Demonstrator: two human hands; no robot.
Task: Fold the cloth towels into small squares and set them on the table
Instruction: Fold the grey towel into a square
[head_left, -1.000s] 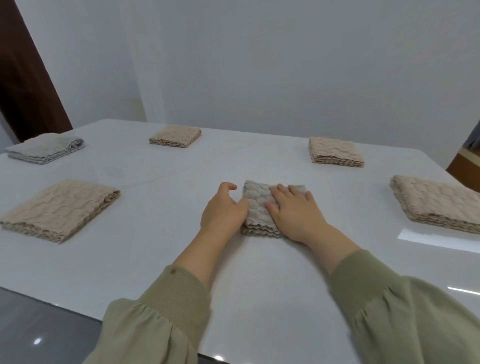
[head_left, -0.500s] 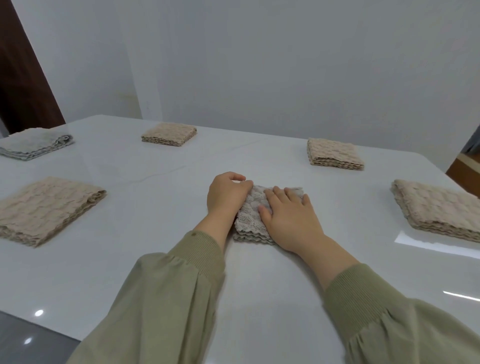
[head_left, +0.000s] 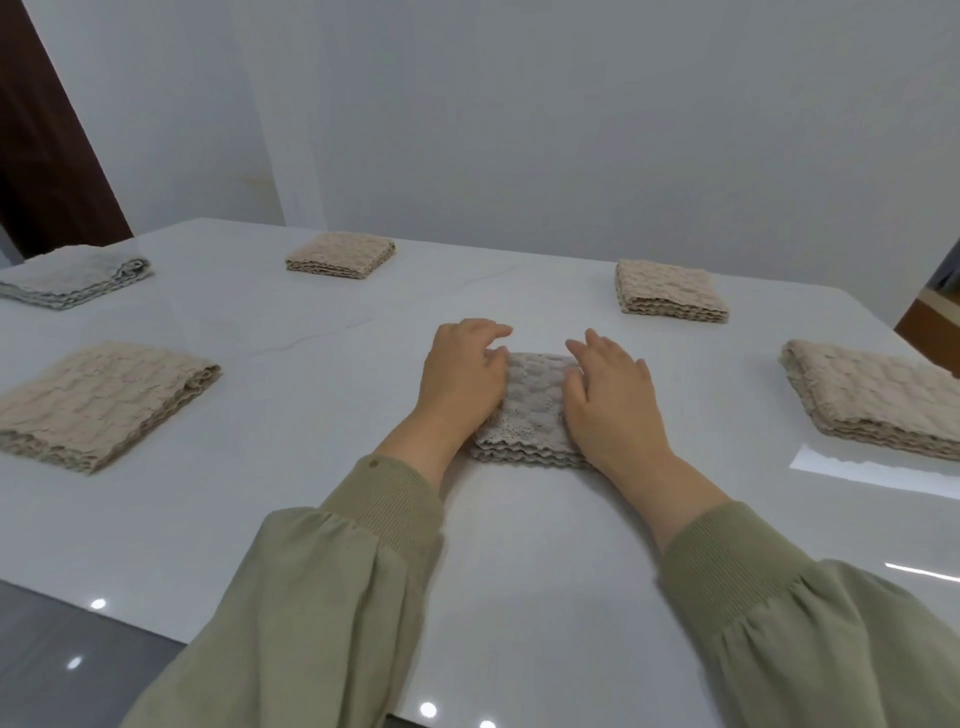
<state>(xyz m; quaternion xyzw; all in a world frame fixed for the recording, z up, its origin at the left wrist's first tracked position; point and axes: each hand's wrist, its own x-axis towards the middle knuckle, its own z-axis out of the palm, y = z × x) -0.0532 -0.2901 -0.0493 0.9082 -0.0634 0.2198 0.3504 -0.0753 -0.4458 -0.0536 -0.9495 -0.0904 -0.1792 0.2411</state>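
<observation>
**lintroller:** Where was the towel here, and what were the hands doing to it?

**foldnerd:** The grey towel (head_left: 532, 410) lay flat mid-tabletop (head_left: 311, 467), right in front of the person. It was down to a small thick square, wavy layered edges facing 6 o'clock. The left hand (head_left: 462, 379) sat against its 9 o'clock side and the right hand (head_left: 613, 410) lay over its 3 o'clock side, so the bundle was bracketed between them. My guess is they were squaring the stack and pressing it so the layers wouldn't spring open.

**lintroller:** Gripping it or not?

**foldnerd:** Didn't look like it. The left fingers (head_left: 488, 332) were loosely bent, reaching past the far corner, with nothing pinched that I could make out. The right fingers (head_left: 597, 348) were spread and fairly straight, tips a bit raised, palm down on the cloth. So both were relaxed, holding nothing.

**lintroller:** And around it?

**foldnerd:** Five more folded ones ringed it, all well apart. The 11 o'clock towel (head_left: 340, 252), the 1 o'clock towel (head_left: 667, 291), the 3 o'clock towel (head_left: 872, 405) and the 9 o'clock towel (head_left: 98, 400) were beige, and the 10 o'clock towel (head_left: 72, 275) was grey. The spacing read as deliberate, each one getting its own spot. The ones at 9 and 3 looked bigger, maybe a fold short, though the wide lens could be fooling me. I'd call the middle one basically done. The tricky bit next would be letting go without dragging the top layer.
</observation>
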